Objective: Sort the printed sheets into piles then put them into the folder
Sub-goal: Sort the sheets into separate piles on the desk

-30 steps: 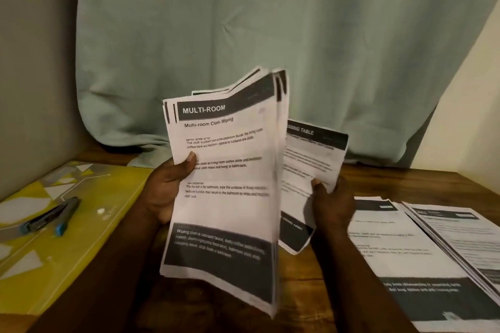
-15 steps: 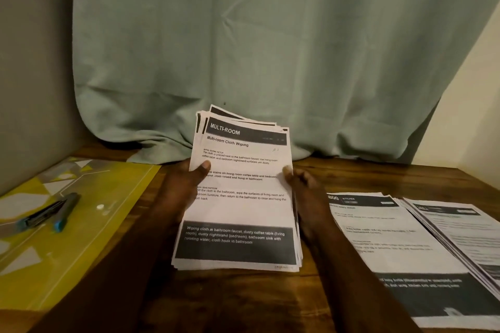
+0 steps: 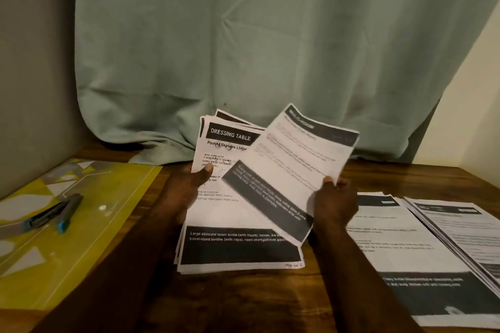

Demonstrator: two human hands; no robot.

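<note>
at the middle of the wooden table [image 3: 243,303], the left hand [image 3: 186,189] is gripping the unsorted stack [image 3: 238,240], thumb pressing its "dressing table" page, while the right hand [image 3: 335,203] is pinching a loose sheet [image 3: 295,170] by its near right edge, tilting it over the stack. sorted piles [image 3: 405,246] are lying to the right; the yellow folder [image 3: 89,224] is lying at the left under two markers [image 3: 69,209]. that light pinch is risking a slip, and the blurred heading is inviting a wrong pile.

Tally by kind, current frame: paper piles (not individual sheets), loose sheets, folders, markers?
Sheet piles lying flat: 2
Stack in left hand: 1
Single sheet in right hand: 1
Yellow folder: 1
Markers: 2
Total: 7
</note>
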